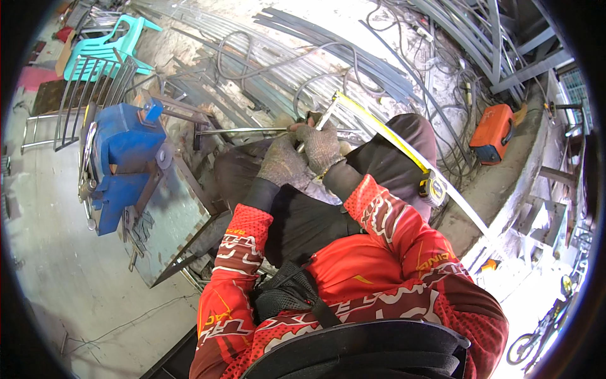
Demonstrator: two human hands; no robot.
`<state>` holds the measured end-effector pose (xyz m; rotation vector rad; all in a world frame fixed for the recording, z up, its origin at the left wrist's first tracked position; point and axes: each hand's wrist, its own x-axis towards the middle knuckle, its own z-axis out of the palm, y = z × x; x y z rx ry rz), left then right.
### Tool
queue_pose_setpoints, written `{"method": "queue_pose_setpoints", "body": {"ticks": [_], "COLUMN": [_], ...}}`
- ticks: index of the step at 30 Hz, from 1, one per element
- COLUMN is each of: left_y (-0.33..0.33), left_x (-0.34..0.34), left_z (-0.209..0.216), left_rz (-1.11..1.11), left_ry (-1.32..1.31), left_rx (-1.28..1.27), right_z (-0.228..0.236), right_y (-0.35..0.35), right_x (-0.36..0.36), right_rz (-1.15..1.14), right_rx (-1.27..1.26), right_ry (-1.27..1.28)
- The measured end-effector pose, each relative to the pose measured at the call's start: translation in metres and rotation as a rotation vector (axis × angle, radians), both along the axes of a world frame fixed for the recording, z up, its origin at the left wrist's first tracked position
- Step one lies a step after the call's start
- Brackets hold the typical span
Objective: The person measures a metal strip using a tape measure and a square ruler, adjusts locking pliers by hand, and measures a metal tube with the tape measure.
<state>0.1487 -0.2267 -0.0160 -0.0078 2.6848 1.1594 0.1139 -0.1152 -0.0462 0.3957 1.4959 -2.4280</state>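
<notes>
Nearest the camera is a black brim (360, 347), with red sleeves (410, 237) beyond it and dark-trousered knees (404, 136). Over the lap, two gloved hands sit close together. The left hand (282, 158) has its fingers curled, and its grip seems closed on a thin bright rod (243, 131) lying crosswise in front of the knees. The right hand (322, 146) has its grip closed on a short pale piece (327, 114) that points up and away.

As for progress, the tape (385, 132) is drawn out over the right knee, its end close to the pale piece's tip and its case (432, 188) at the thigh. No join between rod and pale piece can be made out; any mark or cut is too small to tell. Dark bars (334, 54) lie loose beyond, not fixed together.

Pale, worn floor (69, 265) runs all round, strewn with cables (353, 49). To the left stand a blue machine (123, 151) beside a metal plate (167, 221), a barred frame (69, 110) and a green chair (126, 44). To the right are an orange box (494, 132) and, above it, steel beams (497, 47).
</notes>
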Motion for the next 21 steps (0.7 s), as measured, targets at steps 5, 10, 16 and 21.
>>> {"method": "queue_pose_setpoints", "body": {"ticks": [5,10,16,21], "left_y": [-0.004,0.008,0.002,0.002], "left_x": [0.003,0.0,-0.002,0.0], "left_z": [-0.008,-0.01,-0.025,-0.029], "left_rz": [0.016,0.016,0.049,0.048], "left_ry": [0.069,0.08,0.094,0.124], "left_rx": [-0.023,-0.077,-0.069,-0.132], "right_z": [0.027,0.003,0.009,0.012], "right_y": [0.021,0.052,0.038,0.033], "right_x": [0.0,-0.024,-0.014,-0.021], "right_rz": [0.113,0.021,0.22,0.15], "right_rx": [-0.142,-0.69,-0.438,-0.461], "right_ry": [-0.056,-0.138,0.015,-0.127]}}
